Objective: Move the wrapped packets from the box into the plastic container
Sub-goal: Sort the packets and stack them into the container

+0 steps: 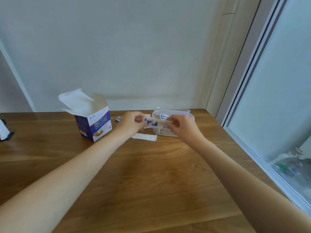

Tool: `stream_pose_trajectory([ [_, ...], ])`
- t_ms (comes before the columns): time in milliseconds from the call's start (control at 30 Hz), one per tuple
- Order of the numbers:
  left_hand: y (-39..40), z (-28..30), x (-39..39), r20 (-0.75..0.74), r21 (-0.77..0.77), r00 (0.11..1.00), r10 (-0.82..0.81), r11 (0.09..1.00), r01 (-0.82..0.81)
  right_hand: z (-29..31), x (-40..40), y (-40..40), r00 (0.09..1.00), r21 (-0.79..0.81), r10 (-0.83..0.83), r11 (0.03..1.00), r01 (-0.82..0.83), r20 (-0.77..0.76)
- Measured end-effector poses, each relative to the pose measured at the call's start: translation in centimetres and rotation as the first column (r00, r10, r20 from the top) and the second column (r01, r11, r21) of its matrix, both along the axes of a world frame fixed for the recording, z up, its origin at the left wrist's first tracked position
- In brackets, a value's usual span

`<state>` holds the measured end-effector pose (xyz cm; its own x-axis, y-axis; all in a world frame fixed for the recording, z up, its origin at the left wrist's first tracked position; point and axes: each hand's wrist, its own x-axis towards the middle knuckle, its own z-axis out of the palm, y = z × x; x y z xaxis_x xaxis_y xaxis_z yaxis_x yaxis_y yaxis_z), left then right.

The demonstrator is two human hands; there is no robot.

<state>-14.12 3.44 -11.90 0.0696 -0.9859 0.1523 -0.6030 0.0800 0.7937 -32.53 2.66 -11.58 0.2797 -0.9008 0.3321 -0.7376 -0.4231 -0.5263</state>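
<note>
A white-and-blue wrapped packet (157, 123) is pinched at its ends by the left hand (130, 122) and right hand (180, 127), just in front of the clear plastic container (173, 113); the open blue-and-white cardboard box (92, 121) stands left on the wooden table (143, 182).

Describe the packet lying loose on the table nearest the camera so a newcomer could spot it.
On the brown wooden table, look between the open blue-and-white cardboard box and the clear plastic container. The flat, plain white wrapped packet lies below both hands; unlike the blue-printed packet they hold, it shows no print.
</note>
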Motion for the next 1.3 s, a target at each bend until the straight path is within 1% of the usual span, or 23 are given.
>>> stream_pose_trajectory([
  [33,-0.7,0.9,-0.5,-0.068,-0.022,0.997,0.036,0.999,-0.037,1.1,-0.2,-0.7,0.996,-0.011,-0.057,0.998,0.058,0.074],
  [100,-2.3,2.3,-1.8,-0.098,-0.049,0.992,0.082,0.995,-0.087,2.7,-0.8,-2.2,0.972,0.029,-0.147,0.989,0.144,0.181],
  [133,-3.1,2.6,-2.5,-0.060,-0.059,0.994,0.096,0.993,-0.100,3.1,-1.1,-3.0,0.959,0.075,-0.196,0.980,0.184,0.205],
  [167,-3.8,2.9,-3.3,0.014,-0.065,0.994,0.107,0.992,-0.106,3.4,-1.6,-3.9,0.945,0.122,-0.253,0.965,0.232,0.205],
  [267,-5.3,2.9,-4.9,0.289,-0.026,0.954,0.083,0.997,-0.078,3.1,-2.5,-5.5,0.921,0.206,-0.380,0.911,0.356,0.088],
  [367,-6.3,2.3,-5.8,0.506,0.040,0.863,-0.003,0.999,-0.020,2.0,-2.6,-6.2,0.915,0.258,-0.402,0.881,0.397,-0.036],
  [433,-6.7,2.0,-6.3,0.595,0.068,0.803,-0.040,0.998,-0.001,1.3,-2.6,-6.5,0.914,0.275,-0.384,0.872,0.405,-0.128],
  [567,-7.1,1.9,-6.2,0.735,0.099,0.672,-0.087,0.995,0.021,0.9,-2.4,-6.5,0.900,0.233,-0.352,0.881,0.411,-0.257],
  [633,-7.4,1.9,-5.9,0.754,0.110,0.649,-0.101,0.994,0.027,1.0,-2.4,-6.4,0.896,0.216,-0.337,0.889,0.404,-0.290],
  [767,-7.8,1.8,-5.6,0.762,0.120,0.639,-0.104,0.993,0.019,1.0,-2.6,-6.3,0.885,0.194,-0.328,0.894,0.403,-0.330],
  [933,-7.6,1.7,-5.7,0.768,0.126,0.627,-0.128,0.991,0.049,0.9,-2.7,-6.5,0.891,0.253,-0.310,0.881,0.400,-0.331],
  [1000,-7.5,1.9,-5.6,0.759,0.114,0.640,-0.117,0.992,0.046,1.2,-2.8,-6.5,0.890,0.239,-0.306,0.887,0.396,-0.338],
  [1133,-7.3,2.5,-4.8,0.710,-0.030,0.704,-0.003,0.999,0.035,2.6,-3.0,-6.2,0.877,0.146,-0.346,0.900,0.410,-0.333],
  [1200,-7.3,2.6,-4.3,0.670,-0.106,0.740,0.054,0.994,0.024,3.2,-2.8,-5.9,0.868,0.056,-0.383,0.906,0.419,-0.316],
  [1267,-7.3,2.5,-3.5,0.619,-0.176,0.778,0.109,0.984,0.003,3.8,-1.9,-5.3,0.901,-0.027,-0.374,0.926,0.378,-0.218],
  [1300,-7.3,2.3,-2.9,0.589,-0.216,0.795,0.146,0.976,-0.018,4.0,-1.2,-4.9,0.936,-0.041,-0.321,0.947,0.319,-0.142],
])
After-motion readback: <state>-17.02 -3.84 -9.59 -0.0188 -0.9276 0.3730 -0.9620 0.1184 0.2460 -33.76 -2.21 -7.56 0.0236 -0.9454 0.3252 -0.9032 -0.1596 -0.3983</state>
